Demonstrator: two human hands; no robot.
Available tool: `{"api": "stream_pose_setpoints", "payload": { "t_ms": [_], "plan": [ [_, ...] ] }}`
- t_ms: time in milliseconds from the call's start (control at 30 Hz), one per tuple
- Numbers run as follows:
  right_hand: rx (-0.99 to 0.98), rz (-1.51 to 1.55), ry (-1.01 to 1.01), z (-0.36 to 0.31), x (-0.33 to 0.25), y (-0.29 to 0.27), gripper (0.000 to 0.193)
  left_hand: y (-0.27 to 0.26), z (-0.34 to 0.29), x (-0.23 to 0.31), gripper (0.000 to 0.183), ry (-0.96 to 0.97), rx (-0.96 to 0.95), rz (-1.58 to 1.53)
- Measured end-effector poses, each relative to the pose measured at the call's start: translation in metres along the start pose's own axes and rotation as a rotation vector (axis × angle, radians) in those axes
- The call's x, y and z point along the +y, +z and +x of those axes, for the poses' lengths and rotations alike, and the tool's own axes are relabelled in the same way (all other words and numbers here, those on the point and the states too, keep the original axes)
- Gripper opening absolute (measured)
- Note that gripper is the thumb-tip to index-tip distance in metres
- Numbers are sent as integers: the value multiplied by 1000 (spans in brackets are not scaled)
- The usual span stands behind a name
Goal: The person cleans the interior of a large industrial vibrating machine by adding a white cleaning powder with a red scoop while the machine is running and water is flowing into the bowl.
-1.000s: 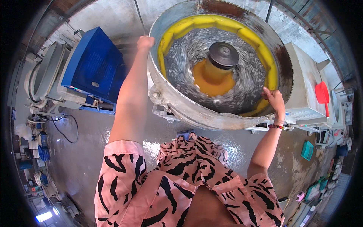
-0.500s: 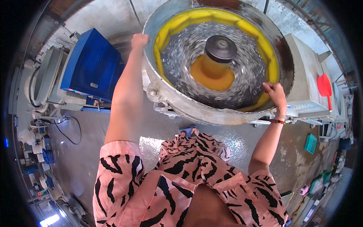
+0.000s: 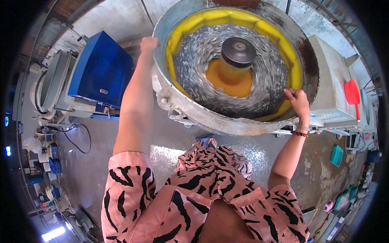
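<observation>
Drum (image 3: 239, 128), one, round, grey metal, open-topped, directly ahead of the person and set between the two hands; its mouth reads as a broad oval, long axis slanting from far left to near right. Contents: silvery pieces (image 3: 194, 60), small, streaked by blur into rings, single shapes too smeared to name.

Left hand (image 3: 149, 44): fingers folded, at the drum's left rim on a long straight arm; whether it truly grips the metal, I cannot tell from here. Right hand (image 3: 298, 102): the nearer to the pieces, wrist over the near-right rim, fingers curled inward above the lining; anything pinched in them, cannot tell.

Fittings: yellow lining (image 3: 227, 15), smooth, glossy, faceted, ringing the inner wall; central column with black cap (image 3: 238, 50), round, ridged; orange base (image 3: 227, 83), flared about its foot. Drum wall scuffed, rust-brown inside at right.

Surroundings: blue cabinet (image 3: 101, 69), boxy, left; red scoop (image 3: 351, 92), long-handled, right; floor (image 3: 81, 170), grey, wet, shining.
</observation>
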State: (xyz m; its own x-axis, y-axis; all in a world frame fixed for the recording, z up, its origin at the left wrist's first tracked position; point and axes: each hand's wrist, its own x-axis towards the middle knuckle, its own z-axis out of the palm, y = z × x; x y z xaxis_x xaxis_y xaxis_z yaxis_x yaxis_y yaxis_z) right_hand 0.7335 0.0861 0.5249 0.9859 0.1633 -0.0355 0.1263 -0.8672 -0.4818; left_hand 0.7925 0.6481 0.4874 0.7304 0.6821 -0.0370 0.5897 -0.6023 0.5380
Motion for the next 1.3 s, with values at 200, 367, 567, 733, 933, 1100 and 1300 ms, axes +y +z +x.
{"api": "stream_pose_setpoints", "payload": {
  "t_ms": [200,367,567,733,933,1100,1300],
  "plan": [
    [21,-24,-13,-1,0,4,31,-5,-8,-1,40,-39,-19,-52],
    [78,-28,-67,-7,-3,0,42,-12,11,-12,44,53,19,210],
    [59,-40,125,-3,-2,-6,64,1,32,-23,39,240,-25,69],
    [187,-44,0,-1,25,14,50,18,36,-23,32,182,-49,-45],
    [317,-71,-106,-4,-10,13,29,-17,123,-91,34,101,-122,-235],
    [396,-80,19,-27,10,6,16,23,24,-14,38,-177,-575,-750],
    [524,37,-6,-16,20,14,16,40,48,-26,44,28,-280,-332]
  ]
}}
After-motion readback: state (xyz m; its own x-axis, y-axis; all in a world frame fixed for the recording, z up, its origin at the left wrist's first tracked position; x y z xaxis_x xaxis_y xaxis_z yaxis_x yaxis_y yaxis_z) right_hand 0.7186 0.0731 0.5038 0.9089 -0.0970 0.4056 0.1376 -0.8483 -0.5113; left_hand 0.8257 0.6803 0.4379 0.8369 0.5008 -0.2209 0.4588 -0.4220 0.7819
